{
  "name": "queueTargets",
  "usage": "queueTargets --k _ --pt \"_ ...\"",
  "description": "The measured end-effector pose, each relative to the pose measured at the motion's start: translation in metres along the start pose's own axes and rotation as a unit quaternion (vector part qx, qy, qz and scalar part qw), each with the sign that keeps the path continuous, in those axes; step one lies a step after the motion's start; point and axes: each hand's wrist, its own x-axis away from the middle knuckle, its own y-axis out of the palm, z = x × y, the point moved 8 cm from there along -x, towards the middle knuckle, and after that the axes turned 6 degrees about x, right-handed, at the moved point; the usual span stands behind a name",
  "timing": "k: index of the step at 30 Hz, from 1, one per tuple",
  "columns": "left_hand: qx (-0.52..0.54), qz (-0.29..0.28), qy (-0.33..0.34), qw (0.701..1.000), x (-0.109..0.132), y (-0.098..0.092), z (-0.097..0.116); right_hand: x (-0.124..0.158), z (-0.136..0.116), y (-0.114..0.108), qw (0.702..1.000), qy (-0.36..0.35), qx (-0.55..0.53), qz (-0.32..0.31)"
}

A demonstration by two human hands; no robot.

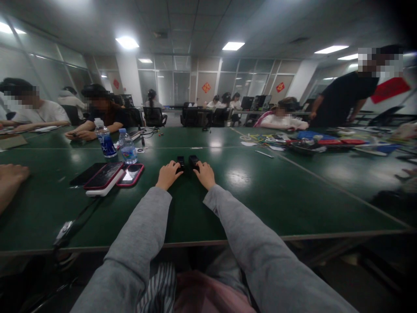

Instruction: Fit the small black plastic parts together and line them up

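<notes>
My left hand (168,174) is at the middle of the green table (247,204), its thumb and fingers closed around the near left side of a small black box-shaped object (180,160). Close by on the right, a second small black object (193,159) is gripped by my right hand (205,174), with the thumb on its near side. Both objects rest on the tabletop with a narrow gap between them. Their exact kind is too small and dark to tell. Grey sleeves cover both my forearms.
Left of my hands lie a red-edged phone (130,174), another phone (103,175) on a white block, and two water bottles (128,150). Cables and tools (306,143) clutter the right side. Another person's hand (13,176) rests at the left edge; several people sit around.
</notes>
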Motion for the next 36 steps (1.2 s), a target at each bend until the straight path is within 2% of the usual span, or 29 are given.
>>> queueTargets --k 12,19,25,36 --pt "-0.007 -0.015 -0.029 0.999 0.000 0.005 -0.002 0.002 -0.007 -0.005 0.999 -0.003 0.043 -0.008" --pt "-0.007 -0.018 -0.037 0.999 0.002 0.007 -0.004 0.003 -0.004 -0.004 1.000 -0.004 0.026 -0.005" --pt "-0.012 0.007 -0.015 1.000 0.002 0.000 0.000 0.002 -0.004 -0.007 1.000 -0.011 0.013 0.007" --pt "-0.009 0.022 -0.001 1.000 0.002 -0.003 0.002 0.001 -0.002 -0.008 1.000 -0.007 0.007 0.025"
